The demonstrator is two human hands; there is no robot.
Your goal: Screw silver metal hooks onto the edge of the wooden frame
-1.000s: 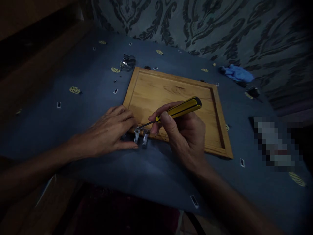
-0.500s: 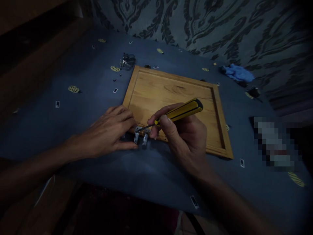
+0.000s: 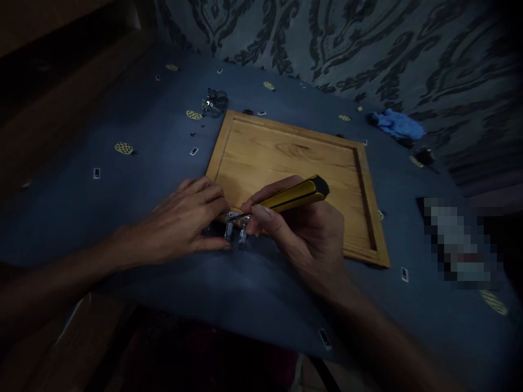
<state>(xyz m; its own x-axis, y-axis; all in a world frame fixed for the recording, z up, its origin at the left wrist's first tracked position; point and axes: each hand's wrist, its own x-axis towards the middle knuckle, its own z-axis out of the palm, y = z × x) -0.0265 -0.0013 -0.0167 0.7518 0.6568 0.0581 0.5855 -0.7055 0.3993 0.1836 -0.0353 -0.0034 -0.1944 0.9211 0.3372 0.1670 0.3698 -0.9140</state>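
Note:
A framed wooden cabinet door (image 3: 281, 163) lies flat on the cloth. At its near left edge sits a metal cabinet hinge (image 3: 229, 227), its arm sticking out toward me. My left hand (image 3: 194, 220) is closed about the hinge, fingertips at the door's edge and thumb against the end of the arm. In my right hand (image 3: 300, 234) is a yellow and black screwdriver (image 3: 296, 196), held at a slant. Its tip reaches the hinge; the exact contact is too small to make out. A second metal arm (image 3: 243, 231) stands just right of it.
More metal hinges (image 3: 212, 102) lie beyond the door's far left corner, with small dark screws (image 3: 193, 134) nearby. A blue cloth (image 3: 396, 122) is at the back right, and a blurred-out object (image 3: 460, 239) at the right. Patterned wallpaper (image 3: 294, 38) backs the dark blue tablecloth (image 3: 163, 294).
The screwdriver handle has tipped lower and moved slightly left, and my right fingers have shifted toward the hinge. My left hand keeps almost the same place.

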